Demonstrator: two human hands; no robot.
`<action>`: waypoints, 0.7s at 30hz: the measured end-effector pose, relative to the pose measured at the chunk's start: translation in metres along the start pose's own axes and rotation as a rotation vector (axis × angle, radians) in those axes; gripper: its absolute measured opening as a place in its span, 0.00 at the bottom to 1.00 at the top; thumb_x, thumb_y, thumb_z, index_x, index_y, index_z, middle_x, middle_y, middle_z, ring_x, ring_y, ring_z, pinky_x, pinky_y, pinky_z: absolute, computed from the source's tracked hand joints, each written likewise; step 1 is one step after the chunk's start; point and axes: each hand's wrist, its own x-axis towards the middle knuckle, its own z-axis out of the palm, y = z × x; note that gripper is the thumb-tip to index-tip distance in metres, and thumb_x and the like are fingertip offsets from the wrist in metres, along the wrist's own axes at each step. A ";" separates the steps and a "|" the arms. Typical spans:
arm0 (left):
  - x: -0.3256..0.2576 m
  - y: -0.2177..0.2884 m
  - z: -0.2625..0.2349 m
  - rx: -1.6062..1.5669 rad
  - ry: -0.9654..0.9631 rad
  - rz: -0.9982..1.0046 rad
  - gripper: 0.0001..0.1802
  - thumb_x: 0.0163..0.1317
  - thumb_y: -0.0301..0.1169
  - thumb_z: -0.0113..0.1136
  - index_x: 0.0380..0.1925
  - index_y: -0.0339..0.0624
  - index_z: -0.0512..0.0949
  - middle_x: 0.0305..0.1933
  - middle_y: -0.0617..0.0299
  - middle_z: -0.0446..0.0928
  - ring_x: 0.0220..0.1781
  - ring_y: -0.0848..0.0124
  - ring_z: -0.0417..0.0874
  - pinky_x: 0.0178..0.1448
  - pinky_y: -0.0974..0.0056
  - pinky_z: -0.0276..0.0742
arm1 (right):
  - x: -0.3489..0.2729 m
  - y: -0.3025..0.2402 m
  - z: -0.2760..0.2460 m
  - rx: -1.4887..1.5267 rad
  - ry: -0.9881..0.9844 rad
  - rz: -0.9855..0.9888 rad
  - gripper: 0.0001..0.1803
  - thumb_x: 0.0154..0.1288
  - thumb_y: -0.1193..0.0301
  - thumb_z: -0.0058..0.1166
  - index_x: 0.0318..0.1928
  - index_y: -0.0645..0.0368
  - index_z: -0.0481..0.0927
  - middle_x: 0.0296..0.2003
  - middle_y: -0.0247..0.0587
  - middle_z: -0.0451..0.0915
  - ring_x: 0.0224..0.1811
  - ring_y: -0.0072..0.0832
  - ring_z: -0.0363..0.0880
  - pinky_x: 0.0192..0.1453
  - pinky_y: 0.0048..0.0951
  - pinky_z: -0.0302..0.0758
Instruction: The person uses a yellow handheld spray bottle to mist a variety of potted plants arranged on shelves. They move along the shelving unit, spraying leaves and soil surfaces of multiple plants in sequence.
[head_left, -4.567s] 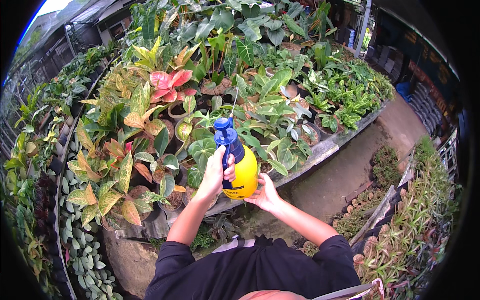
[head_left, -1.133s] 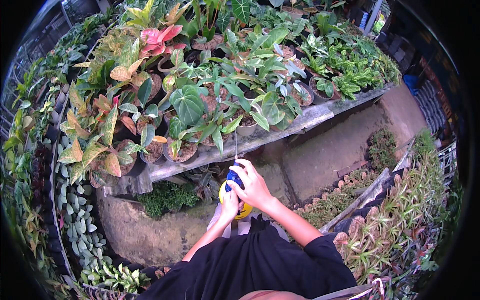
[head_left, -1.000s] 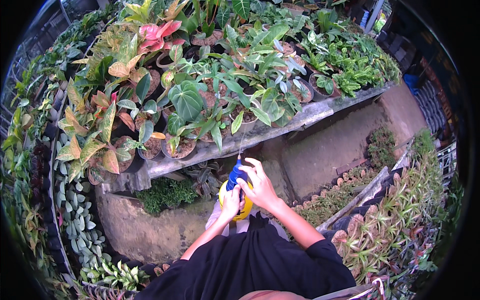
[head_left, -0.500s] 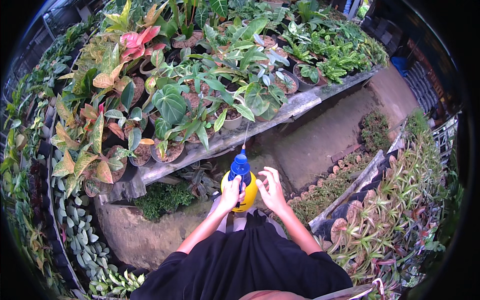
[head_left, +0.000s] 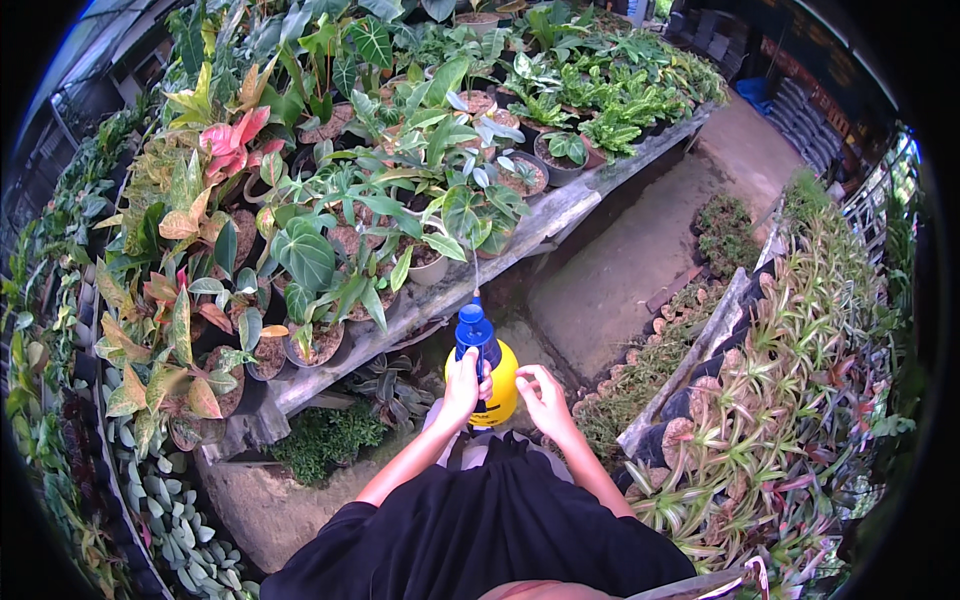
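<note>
One hand (head_left: 464,387), the left, is gripping the sprayer (head_left: 507,385) in front of the worktop (head_left: 541,226); the right hand (head_left: 544,402) is hovering just beside it, empty, half curled. A firm hold is probably serving steadiness best.

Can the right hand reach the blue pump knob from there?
Probably yes: the right hand looks empty beside the yellow sprayer, and nothing visible blocks the blue pump knob; the left hand grips below it.

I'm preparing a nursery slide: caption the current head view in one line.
Left hand grips a yellow-and-blue pump sprayer, right hand beside it, before a bench of potted foliage plants.
</note>
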 end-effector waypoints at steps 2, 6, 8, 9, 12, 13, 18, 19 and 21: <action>-0.002 0.000 0.005 0.104 -0.063 -0.027 0.22 0.62 0.45 0.32 0.17 0.40 0.62 0.08 0.67 0.57 0.08 0.77 0.57 0.16 0.71 0.56 | 0.001 0.003 0.001 0.058 0.012 0.031 0.12 0.59 0.68 0.45 0.39 0.63 0.70 0.33 0.38 0.74 0.28 0.22 0.71 0.31 0.22 0.69; 0.003 0.002 0.009 0.077 -0.084 0.032 0.22 0.62 0.44 0.32 0.17 0.40 0.62 0.08 0.67 0.58 0.08 0.77 0.57 0.15 0.72 0.55 | 0.001 0.005 0.000 0.106 0.013 0.036 0.11 0.60 0.69 0.43 0.39 0.64 0.70 0.30 0.37 0.75 0.27 0.20 0.72 0.32 0.22 0.70; 0.005 0.003 0.015 0.144 -0.113 0.000 0.22 0.62 0.44 0.32 0.17 0.41 0.62 0.07 0.67 0.58 0.08 0.77 0.57 0.15 0.71 0.56 | 0.000 0.005 -0.001 0.115 0.022 0.038 0.12 0.60 0.69 0.43 0.39 0.64 0.70 0.30 0.38 0.75 0.27 0.20 0.72 0.32 0.22 0.70; 0.009 0.004 0.017 0.128 -0.106 0.012 0.22 0.62 0.44 0.32 0.17 0.41 0.62 0.07 0.67 0.57 0.08 0.77 0.57 0.15 0.71 0.56 | -0.001 0.004 -0.003 0.121 0.026 0.048 0.12 0.60 0.68 0.43 0.39 0.64 0.70 0.30 0.38 0.75 0.27 0.20 0.72 0.32 0.22 0.70; 0.020 0.009 0.023 0.088 -0.106 0.013 0.22 0.62 0.44 0.32 0.17 0.41 0.62 0.08 0.67 0.57 0.08 0.77 0.57 0.15 0.71 0.56 | -0.004 0.007 -0.009 0.143 0.050 0.085 0.11 0.61 0.68 0.42 0.40 0.63 0.70 0.30 0.38 0.76 0.27 0.19 0.71 0.32 0.21 0.69; 0.022 0.009 0.026 0.122 -0.137 0.001 0.22 0.63 0.44 0.32 0.17 0.41 0.63 0.08 0.67 0.58 0.08 0.77 0.57 0.16 0.71 0.56 | -0.004 0.008 -0.012 0.152 0.060 0.099 0.11 0.61 0.68 0.42 0.40 0.63 0.70 0.30 0.38 0.76 0.27 0.19 0.71 0.33 0.21 0.69; 0.049 0.005 0.037 -0.032 -0.094 0.029 0.22 0.62 0.45 0.33 0.18 0.40 0.64 0.07 0.66 0.59 0.07 0.76 0.59 0.14 0.71 0.57 | 0.002 0.017 -0.026 0.178 0.124 0.147 0.09 0.61 0.71 0.42 0.39 0.63 0.71 0.30 0.39 0.76 0.32 0.20 0.74 0.35 0.21 0.72; 0.052 0.006 0.038 -0.041 -0.110 0.021 0.22 0.62 0.45 0.32 0.19 0.41 0.62 0.08 0.68 0.57 0.09 0.77 0.57 0.16 0.71 0.56 | 0.005 0.018 -0.029 0.178 0.131 0.154 0.09 0.61 0.71 0.42 0.39 0.63 0.71 0.30 0.39 0.76 0.32 0.20 0.74 0.35 0.21 0.72; 0.059 0.009 0.047 0.019 -0.116 0.010 0.21 0.63 0.45 0.31 0.19 0.42 0.62 0.09 0.68 0.57 0.09 0.77 0.57 0.16 0.71 0.56 | 0.012 0.019 -0.034 0.184 0.143 0.164 0.10 0.62 0.70 0.41 0.39 0.62 0.70 0.29 0.37 0.75 0.31 0.20 0.73 0.35 0.21 0.71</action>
